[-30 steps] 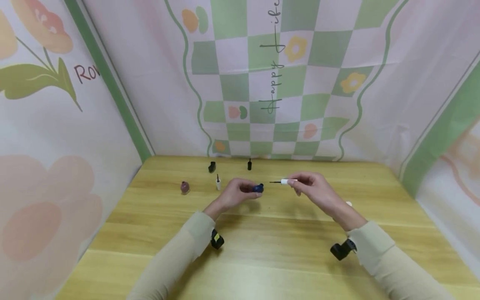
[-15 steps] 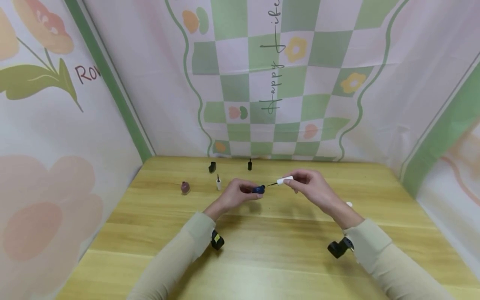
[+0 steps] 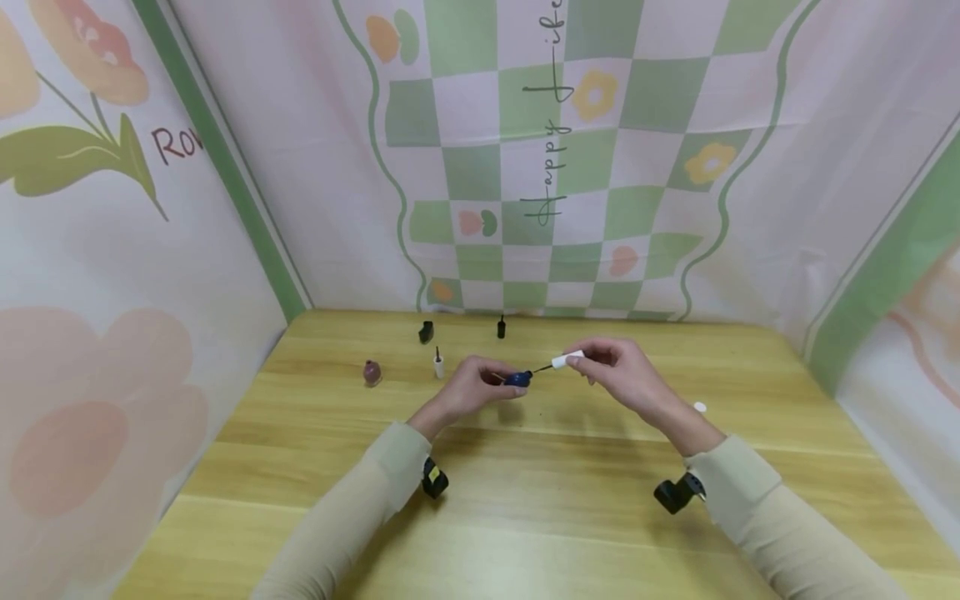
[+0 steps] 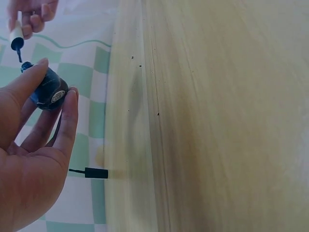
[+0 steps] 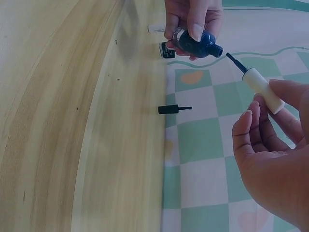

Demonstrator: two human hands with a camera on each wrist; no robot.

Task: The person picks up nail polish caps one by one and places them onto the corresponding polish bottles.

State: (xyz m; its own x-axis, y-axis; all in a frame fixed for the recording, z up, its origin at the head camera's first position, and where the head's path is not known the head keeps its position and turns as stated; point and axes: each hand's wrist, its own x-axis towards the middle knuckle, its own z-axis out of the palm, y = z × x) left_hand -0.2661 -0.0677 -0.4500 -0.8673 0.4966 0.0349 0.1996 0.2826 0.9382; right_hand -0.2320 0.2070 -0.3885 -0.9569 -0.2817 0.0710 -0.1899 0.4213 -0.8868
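My left hand (image 3: 472, 387) holds a dark blue nail polish bottle (image 4: 49, 92) between thumb and fingers, above the table. The uncapped bottle is tilted, its neck towards the right hand. With thumb and fingertips, my right hand (image 3: 630, 375) pinches a white nail polish cap (image 5: 263, 91) whose dark brush slants down to the left. In the right wrist view the brush tip (image 5: 229, 55) points at the bottle's mouth, with a small gap between them.
On the wooden table (image 3: 480, 517) stand a mauve polish bottle (image 3: 372, 374), a white brush cap (image 3: 438, 367), a black brush cap (image 3: 501, 330) and a black bottle-like object (image 3: 426, 332). A small white object (image 3: 700, 407) lies partly behind the right forearm. A printed curtain hangs behind.
My right hand has shifted slightly left, and the brush has turned from level to slanting down, nearer the bottle's mouth. The left hand stays almost still with the bottle.
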